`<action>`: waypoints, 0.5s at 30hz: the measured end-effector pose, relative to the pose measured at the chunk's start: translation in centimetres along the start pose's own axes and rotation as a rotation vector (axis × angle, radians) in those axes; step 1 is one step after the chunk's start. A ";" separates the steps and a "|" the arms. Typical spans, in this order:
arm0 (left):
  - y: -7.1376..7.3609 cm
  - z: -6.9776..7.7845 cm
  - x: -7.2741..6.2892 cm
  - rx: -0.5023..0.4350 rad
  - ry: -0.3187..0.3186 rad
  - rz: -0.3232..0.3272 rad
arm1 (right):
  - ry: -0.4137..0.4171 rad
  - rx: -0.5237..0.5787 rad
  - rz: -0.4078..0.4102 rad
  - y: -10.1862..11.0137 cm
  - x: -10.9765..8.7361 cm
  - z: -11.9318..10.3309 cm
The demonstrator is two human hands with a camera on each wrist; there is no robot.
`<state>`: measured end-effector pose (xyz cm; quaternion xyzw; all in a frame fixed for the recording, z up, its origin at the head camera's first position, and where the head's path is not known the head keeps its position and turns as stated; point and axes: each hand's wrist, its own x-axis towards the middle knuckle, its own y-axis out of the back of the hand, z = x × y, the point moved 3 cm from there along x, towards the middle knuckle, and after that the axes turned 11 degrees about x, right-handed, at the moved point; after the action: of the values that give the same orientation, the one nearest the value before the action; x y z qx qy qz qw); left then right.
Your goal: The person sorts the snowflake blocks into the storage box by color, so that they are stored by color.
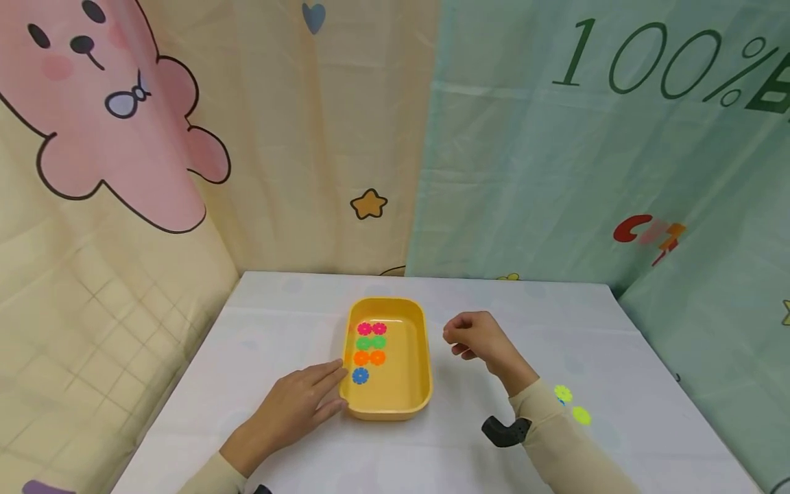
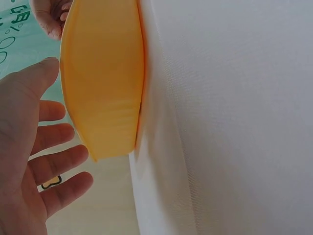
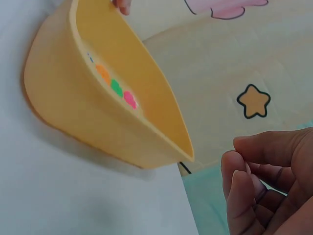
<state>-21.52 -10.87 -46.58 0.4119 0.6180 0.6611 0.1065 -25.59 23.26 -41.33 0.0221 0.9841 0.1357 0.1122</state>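
A yellow tray [image 1: 415, 384] stands on the white table, with small flower-shaped pieces along its left side. Two pink pieces [image 1: 372, 328] lie at the top, then two green pieces [image 1: 372, 342], two orange pieces [image 1: 369, 357] and one blue piece [image 1: 361, 375]. My left hand [image 1: 296, 405] has its fingers extended at the tray's left rim; in the left wrist view its fingers [image 2: 58, 161] are spread beside the outer wall. Right of the tray, my right hand [image 1: 478, 336] hovers with fingers [image 3: 266, 147] loosely curled. No piece shows between them.
By the right sleeve lie a yellow flower-shaped piece [image 1: 563, 393] and a yellow-green piece [image 1: 581, 415], with a sliver of blue near them, partly hidden. Printed curtains [image 1: 308, 137] hang behind the table [image 1: 296, 322] and along both sides.
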 end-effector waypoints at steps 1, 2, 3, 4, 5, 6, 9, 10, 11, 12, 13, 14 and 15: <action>0.0 0.0 0.0 0.000 0.003 -0.002 | 0.000 -0.003 0.010 0.6 -0.1 0.3; 0.0 0.0 -0.1 0.002 0.008 -0.004 | 0.000 -0.004 0.020 1.2 -0.3 0.6; 0.0 0.0 -0.1 0.005 0.013 -0.006 | 0.002 -0.004 0.026 1.8 -0.4 0.8; 0.0 0.0 -0.1 0.006 0.015 -0.004 | 0.006 -0.002 0.032 2.5 -0.6 1.1; 0.0 0.0 -0.2 0.008 0.016 0.000 | 0.011 -0.003 0.036 3.1 -0.8 1.4; 0.0 0.0 -0.2 0.014 0.016 0.003 | 0.014 -0.004 0.042 3.7 -1.0 1.7; 0.0 -0.1 -0.2 0.026 0.009 0.019 | 0.015 -0.002 0.058 5.6 -1.5 2.5; 0.0 -0.1 -0.1 0.032 0.005 0.024 | 0.014 -0.006 0.063 6.2 -1.7 2.8; 0.0 -0.1 -0.1 0.037 0.003 0.027 | 0.012 -0.016 0.070 6.8 -1.9 3.1; 0.0 -0.1 -0.1 0.041 0.002 0.028 | 0.008 -0.022 0.078 7.4 -2.1 3.5; 0.0 -0.1 -0.1 0.042 0.001 0.029 | 0.004 -0.028 0.087 7.9 -2.3 3.8; 0.0 -0.1 -0.1 0.044 -0.001 0.028 | 0.003 -0.037 0.095 8.5 -2.6 4.1; 0.0 -0.1 -0.1 0.044 -0.001 0.026 | 0.001 -0.047 0.103 9.0 -2.8 4.4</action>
<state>-21.55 -11.04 -46.63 0.4224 0.6268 0.6486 0.0892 -21.77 32.90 -42.37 0.0700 0.9783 0.1641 0.1052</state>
